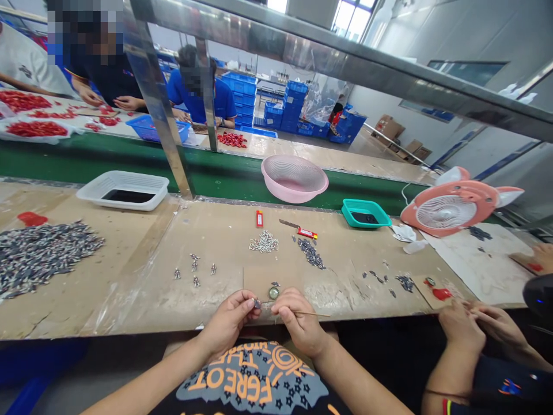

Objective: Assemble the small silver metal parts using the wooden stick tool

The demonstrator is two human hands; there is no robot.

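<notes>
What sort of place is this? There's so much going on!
Probably a factory workshop where small parts are assembled by hand. A green conveyor belt runs beside the workbench, blue plastic crates stand stacked behind, and heaps of small parts lie on the bench.

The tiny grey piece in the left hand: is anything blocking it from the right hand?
Nothing visible. The tiny grey piece sits in the left hand near the right hand; a round piece lies beyond the gap, not in it.

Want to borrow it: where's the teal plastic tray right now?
Head view: the teal plastic tray sits right of centre on the bench's far edge, just left of the pink fan.
</notes>
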